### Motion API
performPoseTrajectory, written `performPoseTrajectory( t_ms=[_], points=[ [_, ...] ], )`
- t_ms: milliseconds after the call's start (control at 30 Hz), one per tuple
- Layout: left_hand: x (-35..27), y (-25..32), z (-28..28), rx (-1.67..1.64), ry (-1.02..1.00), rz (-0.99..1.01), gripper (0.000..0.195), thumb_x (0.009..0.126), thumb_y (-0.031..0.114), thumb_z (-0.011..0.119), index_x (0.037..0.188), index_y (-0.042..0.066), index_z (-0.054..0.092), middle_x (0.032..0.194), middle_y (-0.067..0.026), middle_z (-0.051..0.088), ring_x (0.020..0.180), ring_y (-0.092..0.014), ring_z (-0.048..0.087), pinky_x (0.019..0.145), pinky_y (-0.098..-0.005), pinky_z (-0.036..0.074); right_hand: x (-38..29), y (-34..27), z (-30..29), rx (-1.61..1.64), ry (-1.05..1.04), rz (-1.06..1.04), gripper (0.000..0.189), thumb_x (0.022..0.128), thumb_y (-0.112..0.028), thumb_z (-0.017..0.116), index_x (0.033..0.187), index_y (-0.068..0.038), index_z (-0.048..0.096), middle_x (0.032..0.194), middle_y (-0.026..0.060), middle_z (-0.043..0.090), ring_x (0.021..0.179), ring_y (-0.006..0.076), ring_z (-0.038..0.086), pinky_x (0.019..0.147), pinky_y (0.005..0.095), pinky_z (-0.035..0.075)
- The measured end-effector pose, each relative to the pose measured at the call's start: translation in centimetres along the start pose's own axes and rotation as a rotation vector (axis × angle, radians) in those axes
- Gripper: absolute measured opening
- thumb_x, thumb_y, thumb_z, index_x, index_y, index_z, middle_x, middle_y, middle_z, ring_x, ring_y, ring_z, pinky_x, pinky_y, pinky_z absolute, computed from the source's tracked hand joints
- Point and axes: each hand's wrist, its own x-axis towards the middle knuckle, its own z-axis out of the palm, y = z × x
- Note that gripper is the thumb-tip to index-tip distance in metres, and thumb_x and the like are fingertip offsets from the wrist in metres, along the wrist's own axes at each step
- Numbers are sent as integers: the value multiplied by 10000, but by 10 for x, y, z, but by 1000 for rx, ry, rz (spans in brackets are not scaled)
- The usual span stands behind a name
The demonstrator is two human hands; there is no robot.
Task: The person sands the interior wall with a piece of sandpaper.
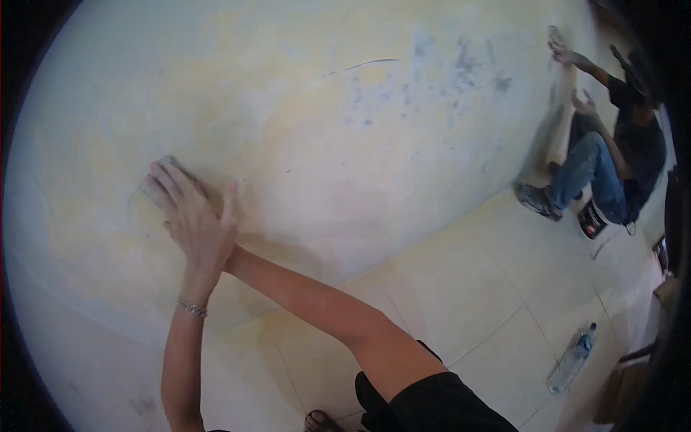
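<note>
My left hand point(198, 213), with a silver chain bracelet point(192, 308) on its wrist, lies flat over my right hand point(231, 258) against a painted wall point(324, 162). The left thumb stands apart from its fingers. My right forearm crosses in from the lower right, and most of that hand is hidden beneath the left. Pale dust coats the fingertips. Whether anything sits between the right palm and the wall cannot be seen. Patchy yellow and whitish areas cover the wall, with dark smudges point(467, 65) and a thin crack-like line point(372, 63) further right.
Another person point(637, 129) sits on a paint bucket point(592, 220) at the right, one hand point(559, 46) raised to the wall. A clear plastic bottle point(572, 359) lies on the tiled floor point(486, 302). My foot point(319, 421) shows at the bottom.
</note>
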Motion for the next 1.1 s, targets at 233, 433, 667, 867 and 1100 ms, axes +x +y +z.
performPoseTrajectory(
  t_ms=[233,433,667,867,1100],
  points=[
    [-8,-35,1,106,-38,74,929,916,436,642,1500,-136,200,1600,-322,122,1487,-475,128,1194,-518,201,-12,47,19,-374,-34,40,525,957,-254,551,1420,-22,466,1497,183,441,1403,314,401,1184,419,292],
    [-12,-49,5,92,-54,171,945,903,447,646,1495,-143,204,1580,-358,126,1469,-514,137,1189,-527,219,-31,62,0,-665,-158,67,522,963,-266,558,1414,-17,474,1484,167,461,1395,291,417,1173,397,309],
    [-83,-62,61,75,-164,-231,1107,882,563,602,1482,-186,49,1533,-453,-41,1446,-585,-56,1182,-610,37,-83,56,-35,-935,-569,101,518,971,-279,566,1407,-12,482,1470,149,485,1385,264,435,1160,370,328],
    [-71,-74,57,58,-41,-199,1118,875,531,607,1476,-195,7,1530,-456,-65,1431,-609,-73,1168,-635,-1,-110,90,-61,-618,-709,478,487,951,-278,593,1361,-23,530,1412,136,533,1344,258,474,1156,382,342],
    [-2,-167,11,40,206,-268,1119,864,497,655,1465,-218,41,1519,-476,-17,1456,-571,-27,1193,-584,15,-44,64,-23,-1318,-552,-594,404,872,-231,656,1224,-38,607,1285,128,613,1224,291,570,1108,461,380]
  ],
)
